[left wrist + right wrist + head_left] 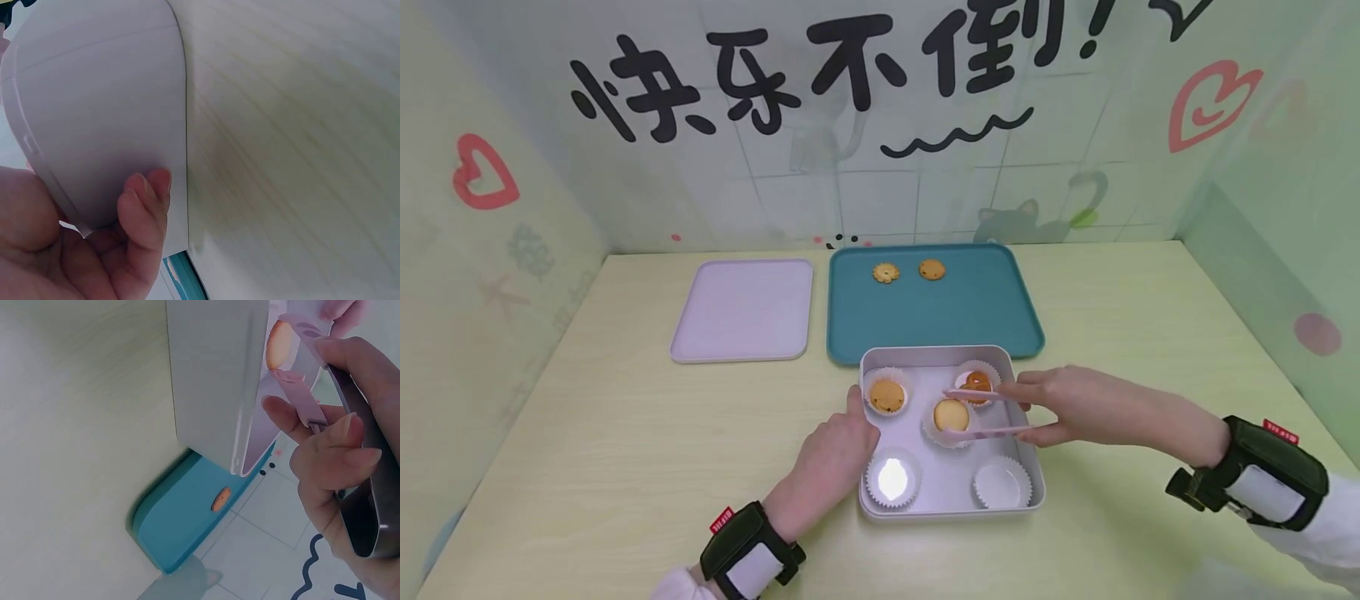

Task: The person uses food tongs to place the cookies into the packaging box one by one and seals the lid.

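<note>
Head view: right hand grips pink-tipped tongs, long axis running leftward — tips flank round cookie, in paper cup mid lilac box, left of that hand. Left hand grips box's left wall.

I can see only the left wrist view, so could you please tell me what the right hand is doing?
Observer: In the head view, the right hand holds tongs, their pink tips on either side of a plain round cookie.
Operator: Thank you. My camera shows just the outside of the box by the left hand; is there any free place inside it, please?
Observer: Yes, the two white paper cups along the side nearest the person have no cookie in them.
</note>
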